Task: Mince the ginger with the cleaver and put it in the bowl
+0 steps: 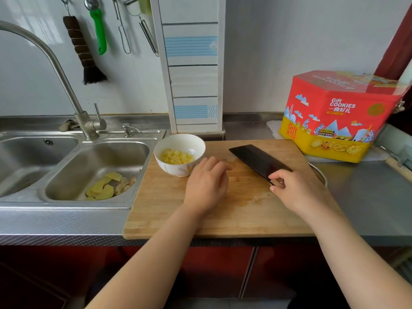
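Note:
A white bowl (179, 150) stands at the far left corner of the wooden cutting board (200, 215) and holds minced yellow ginger (177, 156). The dark cleaver (256, 160) lies flat on the board, its blade pointing away to the upper left. My right hand (296, 188) grips its handle, which is hidden under the fingers. My left hand (207, 184) rests palm down on the board just right of the bowl, fingers relaxed and holding nothing. Only faint scraps show on the board between the hands.
A steel double sink (93, 166) lies left of the board, with ginger peelings (107, 186) in the near basin and a tall faucet (66, 85) behind. A red and yellow cookie tin (334, 117) stands at the back right. Utensils hang on the wall.

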`<state>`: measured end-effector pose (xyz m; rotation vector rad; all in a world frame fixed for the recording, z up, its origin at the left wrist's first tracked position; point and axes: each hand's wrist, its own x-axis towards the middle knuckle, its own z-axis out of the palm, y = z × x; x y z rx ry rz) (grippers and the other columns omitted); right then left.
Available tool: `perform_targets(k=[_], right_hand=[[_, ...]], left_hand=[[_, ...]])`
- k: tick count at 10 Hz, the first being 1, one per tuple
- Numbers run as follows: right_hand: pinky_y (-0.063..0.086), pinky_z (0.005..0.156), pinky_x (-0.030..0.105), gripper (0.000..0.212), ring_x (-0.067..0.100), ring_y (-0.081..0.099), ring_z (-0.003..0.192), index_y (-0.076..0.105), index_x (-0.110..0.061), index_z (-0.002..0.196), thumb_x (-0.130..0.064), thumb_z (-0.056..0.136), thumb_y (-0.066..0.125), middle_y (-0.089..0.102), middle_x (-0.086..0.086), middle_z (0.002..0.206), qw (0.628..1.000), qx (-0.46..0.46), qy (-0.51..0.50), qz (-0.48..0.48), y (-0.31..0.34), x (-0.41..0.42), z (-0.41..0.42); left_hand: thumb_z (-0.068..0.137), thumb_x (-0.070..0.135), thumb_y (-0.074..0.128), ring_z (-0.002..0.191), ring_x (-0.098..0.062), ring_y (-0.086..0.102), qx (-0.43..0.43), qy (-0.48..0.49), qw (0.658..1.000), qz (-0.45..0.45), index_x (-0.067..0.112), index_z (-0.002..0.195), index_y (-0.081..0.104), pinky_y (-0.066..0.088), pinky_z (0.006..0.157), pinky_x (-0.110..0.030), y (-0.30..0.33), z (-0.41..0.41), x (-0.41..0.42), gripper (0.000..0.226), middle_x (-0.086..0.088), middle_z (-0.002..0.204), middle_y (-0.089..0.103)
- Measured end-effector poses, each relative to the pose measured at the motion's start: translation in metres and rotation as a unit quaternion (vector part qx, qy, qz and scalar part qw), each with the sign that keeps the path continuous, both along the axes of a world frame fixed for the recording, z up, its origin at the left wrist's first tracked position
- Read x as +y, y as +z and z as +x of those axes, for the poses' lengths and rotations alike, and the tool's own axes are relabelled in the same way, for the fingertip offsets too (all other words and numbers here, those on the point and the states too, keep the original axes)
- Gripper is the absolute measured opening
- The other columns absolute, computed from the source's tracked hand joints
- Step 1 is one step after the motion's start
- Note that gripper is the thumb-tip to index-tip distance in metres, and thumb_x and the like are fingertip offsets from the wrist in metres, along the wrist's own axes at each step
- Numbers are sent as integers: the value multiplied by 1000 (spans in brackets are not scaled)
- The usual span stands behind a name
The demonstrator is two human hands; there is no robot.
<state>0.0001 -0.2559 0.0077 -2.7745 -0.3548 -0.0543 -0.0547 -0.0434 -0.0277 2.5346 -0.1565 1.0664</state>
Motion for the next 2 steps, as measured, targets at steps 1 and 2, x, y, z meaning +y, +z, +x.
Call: perform_targets(k=[1,2], right_hand=[[41,68,27,35,17,58,102,58,-37,128,-37,93,63,61,-4,115,1000,19,-4,-18,-12,-1,3],[43,73,26,34,19,57,107,57,-38,128,-37,94,61,59,-1,122,999,19,2,-37,-12,-6,5]], left_hand=[[88,12,53,87,-11,50,25,-5,1000,-16,17,99,67,38,73,-20,-10,3,-3,19,5,94,60],[88,13,52,86,-10,50,33,-9,999,-35,17,98,66,37,73,-18,-15,4,-2,18,6,92,60]])
